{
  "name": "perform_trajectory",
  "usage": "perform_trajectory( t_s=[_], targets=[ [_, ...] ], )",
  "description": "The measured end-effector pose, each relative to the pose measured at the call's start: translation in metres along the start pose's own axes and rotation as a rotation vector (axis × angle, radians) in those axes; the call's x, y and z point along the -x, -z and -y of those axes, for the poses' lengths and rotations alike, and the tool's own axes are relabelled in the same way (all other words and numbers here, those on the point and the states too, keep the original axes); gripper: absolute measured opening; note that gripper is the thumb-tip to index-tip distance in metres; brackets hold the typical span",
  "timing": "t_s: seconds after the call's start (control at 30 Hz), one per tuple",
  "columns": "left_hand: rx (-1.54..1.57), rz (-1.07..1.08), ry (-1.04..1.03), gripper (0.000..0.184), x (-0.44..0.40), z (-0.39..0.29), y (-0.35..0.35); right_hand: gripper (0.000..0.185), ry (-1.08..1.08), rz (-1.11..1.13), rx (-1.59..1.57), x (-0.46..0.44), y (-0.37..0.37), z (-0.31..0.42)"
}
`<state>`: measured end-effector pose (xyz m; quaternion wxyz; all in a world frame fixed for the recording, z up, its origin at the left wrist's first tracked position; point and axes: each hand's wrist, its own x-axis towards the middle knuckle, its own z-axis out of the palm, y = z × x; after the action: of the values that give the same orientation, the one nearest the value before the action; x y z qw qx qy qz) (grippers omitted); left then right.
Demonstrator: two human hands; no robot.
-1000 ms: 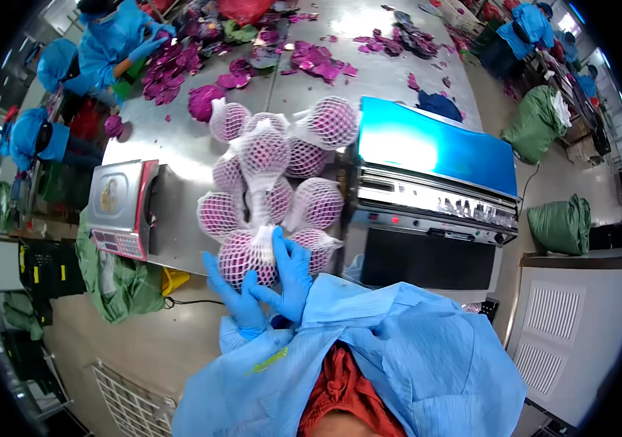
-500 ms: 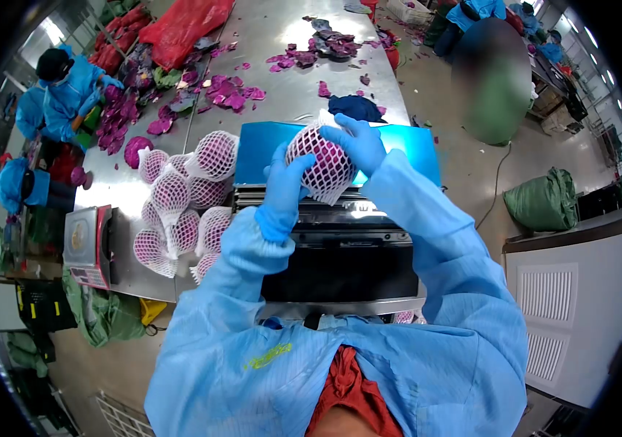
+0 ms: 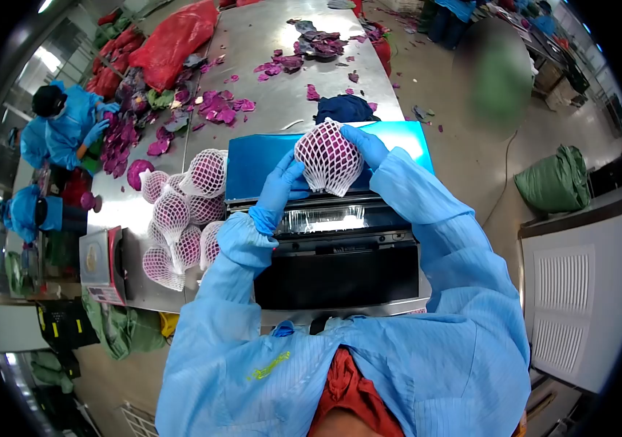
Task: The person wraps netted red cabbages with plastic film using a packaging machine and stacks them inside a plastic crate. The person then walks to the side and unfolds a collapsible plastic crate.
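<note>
A round red cabbage (image 3: 330,154) in a white foam net sleeve is held up over the shiny blue plate (image 3: 252,156) of a machine. My left hand (image 3: 279,183), in a blue glove, bears on the cabbage's left side with its fingertips. On the upper right side my gloved right hand (image 3: 367,146) grips it, the thumb and some fingers partly hidden behind the net. Loose net ends hang toward me. To the left, several netted cabbages (image 3: 172,213) lie piled on the metal table (image 3: 130,207).
A scale (image 3: 100,264) stands at the table's left edge. Purple leaf scraps (image 3: 220,105) and a dark blue cloth (image 3: 344,108) lie farther back. Nearest me is the machine's black panel (image 3: 336,273). Co-workers (image 3: 70,127) in blue stand at left; a green sack (image 3: 553,180) sits on the right.
The netted cabbage has been turned more upright between my hands. My left hand has shifted from its front to its left side, and my right hand has slid to the right side.
</note>
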<state>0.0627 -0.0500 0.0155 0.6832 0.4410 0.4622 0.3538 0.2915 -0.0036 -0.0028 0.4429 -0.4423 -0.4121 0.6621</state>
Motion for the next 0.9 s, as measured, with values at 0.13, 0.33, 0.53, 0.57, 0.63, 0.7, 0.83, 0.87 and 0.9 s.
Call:
perform_trajectory(
  t_s=[0.13,0.33,0.53,0.57,0.63,0.7,0.83,0.87,0.9],
  targets=[
    [0.095,0.063,-0.123,0.059,-0.002,-0.001,-0.007,0.041,-0.145,-0.117,-0.078,0.014,-0.017,0.018],
    [-0.015,-0.075,-0.099,0.052,0.012,-0.008,-0.008,0.045,-0.188,-0.171,-0.002,0.012,-0.023,0.009],
    [-0.030,-0.057,-0.004,0.066,0.003,0.010,0.007,0.059,-0.267,-0.230,0.226,0.024,-0.017,0.022],
    [-0.007,-0.022,-0.014,0.067,0.005,0.010,0.005,0.059,-0.247,-0.235,0.284,0.023,-0.015,0.017],
    [0.043,0.042,-0.037,0.067,0.010,0.005,-0.003,0.056,-0.256,-0.258,0.128,0.013,-0.010,0.004],
    [0.059,0.079,-0.112,0.064,0.005,0.007,-0.002,0.054,-0.303,-0.326,0.009,0.002,-0.015,-0.004],
    [-0.033,0.026,-0.141,0.062,0.005,0.003,0.005,0.051,-0.313,-0.397,0.107,0.031,-0.054,0.030],
    [-0.010,0.010,-0.092,0.061,0.006,0.003,0.009,0.048,-0.332,-0.370,0.074,0.030,-0.053,0.029],
    [0.013,-0.008,-0.044,0.061,0.007,0.002,0.011,0.048,-0.354,-0.360,0.082,0.033,-0.056,0.034]
  ],
)
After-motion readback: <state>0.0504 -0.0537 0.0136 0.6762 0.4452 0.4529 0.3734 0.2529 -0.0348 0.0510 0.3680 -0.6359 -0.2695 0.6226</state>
